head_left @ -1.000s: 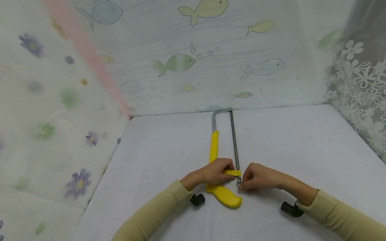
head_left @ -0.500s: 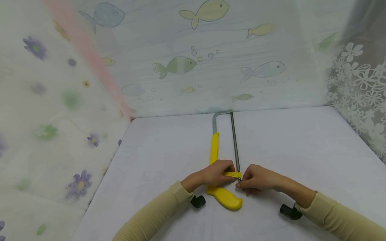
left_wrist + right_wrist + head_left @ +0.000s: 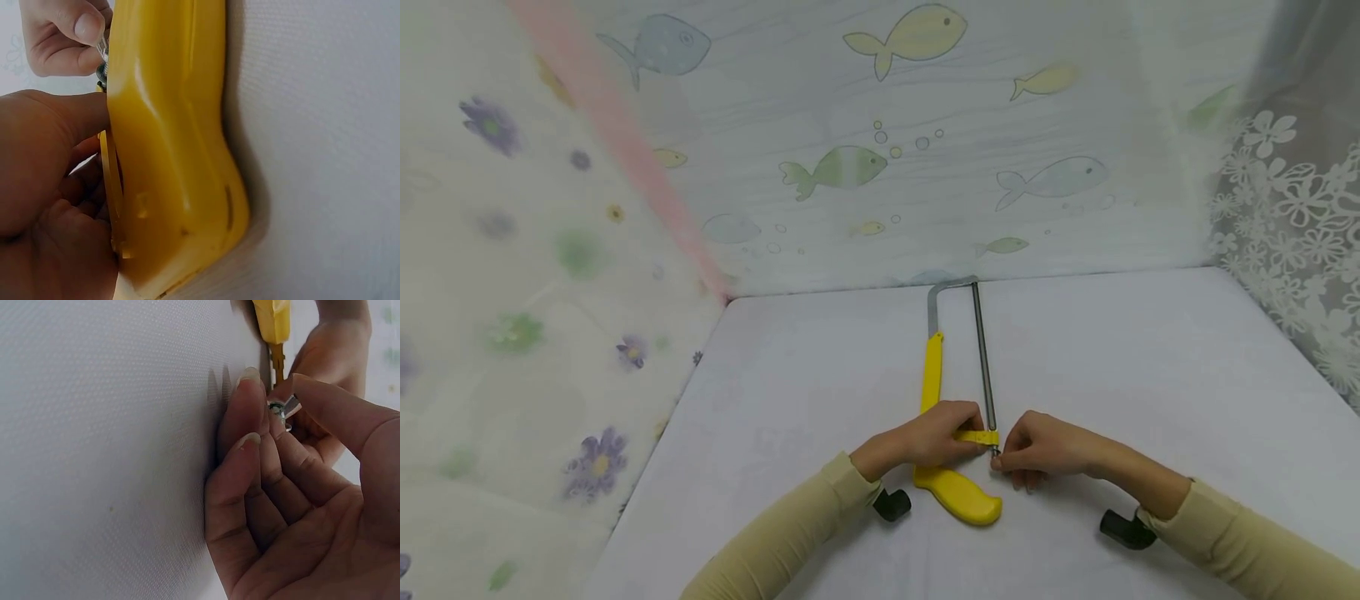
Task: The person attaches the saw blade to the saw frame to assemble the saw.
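A hacksaw [image 3: 932, 371] with a yellow handle [image 3: 962, 497] lies on the white tabletop, its grey bow at the far end. Its blade [image 3: 984, 358] runs along the right side to a yellow crosspiece [image 3: 976, 436]. My left hand [image 3: 942, 435] grips the saw by this crosspiece, fingers partly hidden behind the yellow body in the left wrist view. At the near end of the blade sits a metal wing nut [image 3: 286, 406]. My right hand [image 3: 1051, 446] pinches the wing nut between thumb and forefinger, its other fingers curled close to the cloth.
White cloth covers the table [image 3: 820, 375]. A fish-printed curtain [image 3: 925, 183] hangs directly behind it, close to the saw's far end. A flowered curtain [image 3: 535, 333] borders the left side. Black camera mounts [image 3: 1126, 528] stick out below both wrists.
My right thumb and fingers shift about the wing nut, first leftward over it, then slightly back to the right. My left hand and the hacksaw keep their place.
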Motion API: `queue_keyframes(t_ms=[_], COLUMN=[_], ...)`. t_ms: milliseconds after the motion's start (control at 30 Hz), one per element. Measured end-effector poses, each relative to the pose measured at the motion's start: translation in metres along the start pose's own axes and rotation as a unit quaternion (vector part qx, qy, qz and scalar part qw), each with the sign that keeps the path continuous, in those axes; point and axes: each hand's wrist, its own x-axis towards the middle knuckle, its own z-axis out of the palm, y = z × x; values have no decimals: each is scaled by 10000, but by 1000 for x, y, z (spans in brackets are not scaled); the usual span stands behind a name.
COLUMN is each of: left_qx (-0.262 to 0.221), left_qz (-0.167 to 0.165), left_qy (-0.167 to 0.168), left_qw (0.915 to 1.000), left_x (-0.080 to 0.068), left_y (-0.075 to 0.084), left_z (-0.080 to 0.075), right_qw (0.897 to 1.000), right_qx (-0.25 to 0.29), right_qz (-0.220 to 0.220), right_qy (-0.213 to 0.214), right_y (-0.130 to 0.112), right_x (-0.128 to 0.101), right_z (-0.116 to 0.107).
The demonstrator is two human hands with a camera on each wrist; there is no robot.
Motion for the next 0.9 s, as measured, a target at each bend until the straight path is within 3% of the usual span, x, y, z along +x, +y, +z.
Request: queue_keyframes(t_ms=[567, 900], left_qx=[295, 321], left_qz=[300, 335], left_qy=[26, 43], left_qw=[9991, 9989], left_x=[-1, 1], left_y=[-3, -5], left_z=[0, 1], right_qw=[9992, 9995], right_qx=[-260, -128], right_qz=[-292, -284], right_qy=[1, -45], right_y=[2, -2], right_x=[-5, -5], right_z=[-1, 4])
